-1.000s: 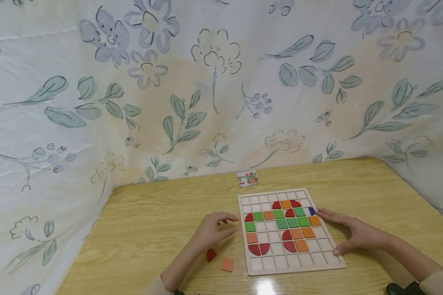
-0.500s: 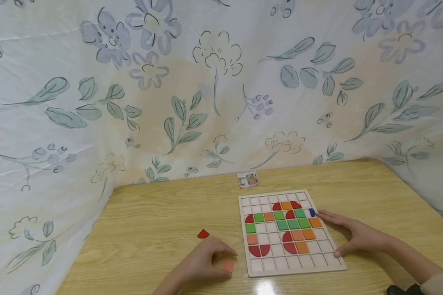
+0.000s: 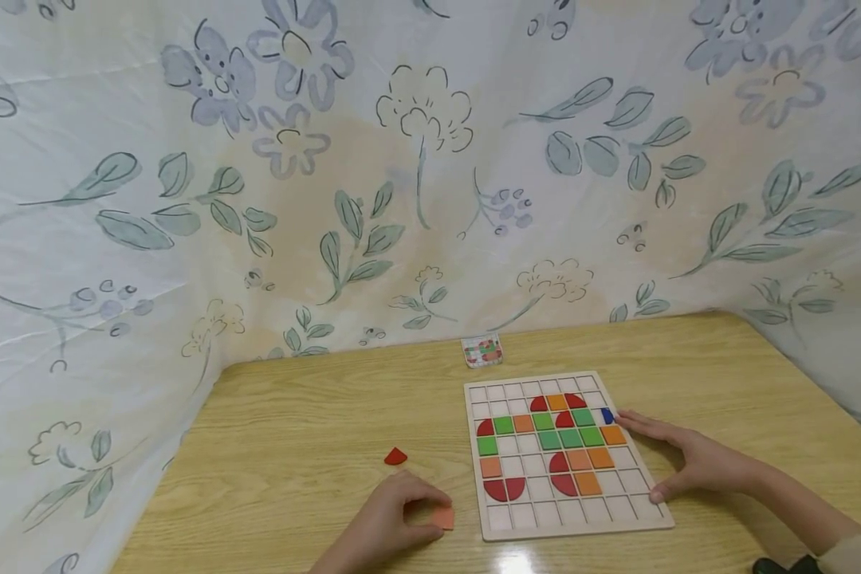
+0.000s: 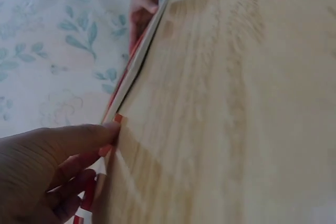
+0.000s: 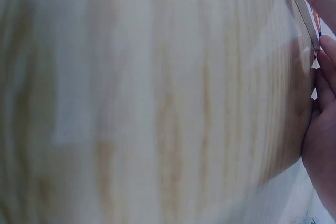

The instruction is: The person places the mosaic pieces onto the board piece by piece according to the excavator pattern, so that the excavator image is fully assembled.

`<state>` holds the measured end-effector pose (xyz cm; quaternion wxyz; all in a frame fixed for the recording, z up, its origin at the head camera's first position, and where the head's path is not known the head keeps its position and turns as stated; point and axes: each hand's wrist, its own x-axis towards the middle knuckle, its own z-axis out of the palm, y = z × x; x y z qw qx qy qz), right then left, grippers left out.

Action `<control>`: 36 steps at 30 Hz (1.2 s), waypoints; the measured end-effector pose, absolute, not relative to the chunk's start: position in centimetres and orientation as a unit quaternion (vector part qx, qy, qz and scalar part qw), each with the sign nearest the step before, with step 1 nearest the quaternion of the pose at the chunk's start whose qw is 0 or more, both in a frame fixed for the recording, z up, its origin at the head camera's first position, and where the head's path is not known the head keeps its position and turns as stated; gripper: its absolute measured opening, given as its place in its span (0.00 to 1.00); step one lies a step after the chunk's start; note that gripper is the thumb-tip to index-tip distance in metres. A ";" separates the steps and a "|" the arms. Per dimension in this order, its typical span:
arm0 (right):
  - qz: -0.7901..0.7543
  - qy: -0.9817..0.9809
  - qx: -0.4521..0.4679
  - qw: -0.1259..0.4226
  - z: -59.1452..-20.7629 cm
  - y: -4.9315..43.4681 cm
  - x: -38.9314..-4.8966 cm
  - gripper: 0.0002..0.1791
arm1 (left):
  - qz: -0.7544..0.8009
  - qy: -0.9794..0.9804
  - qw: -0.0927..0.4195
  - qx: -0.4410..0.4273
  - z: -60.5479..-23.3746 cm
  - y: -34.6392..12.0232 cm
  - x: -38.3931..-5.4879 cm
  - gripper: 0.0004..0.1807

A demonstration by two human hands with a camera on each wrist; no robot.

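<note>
A salmon-orange square tile (image 3: 442, 517) lies on the table left of the board, with the thumb and fingers of my left hand (image 3: 383, 518) pinching its edges. The left wrist view shows the thumb (image 4: 84, 139) against the tile's edge (image 4: 118, 118). To the right is a wooden grid board (image 3: 577, 528), set with red rounded pieces, green squares, orange squares and a small blue piece (image 3: 607, 415). Along its right edge rests my right hand (image 3: 696, 458), fingers extended beside the blue piece and thumb on the lower rim. The right wrist view catches only part of that hand.
A loose red quarter-circle piece (image 3: 395, 456) lies just beyond my left hand. Behind the board, near the table's back edge, is a small card (image 3: 482, 351) printed with a coloured grid pattern. A flowered cloth (image 3: 430, 175) hangs around the wooden table (image 3: 294, 430).
My left hand has come down and toward me from the board's left edge to the orange tile. The loose red piece has shifted away from me. The right hand stays put.
</note>
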<state>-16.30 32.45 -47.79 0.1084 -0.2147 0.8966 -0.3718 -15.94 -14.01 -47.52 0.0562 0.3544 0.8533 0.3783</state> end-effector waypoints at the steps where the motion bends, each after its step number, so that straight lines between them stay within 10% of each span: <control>1: -0.372 0.897 -0.214 0.110 -47.7 32.4 -16.3 0.50 | 0.381 0.853 0.059 0.351 -47.5 -14.0 -15.9 0.14; 36: -0.326 0.917 -0.211 0.093 -47.8 32.5 -16.5 0.51 | 0.436 0.838 0.091 0.316 -46.8 -6.1 -17.3 0.11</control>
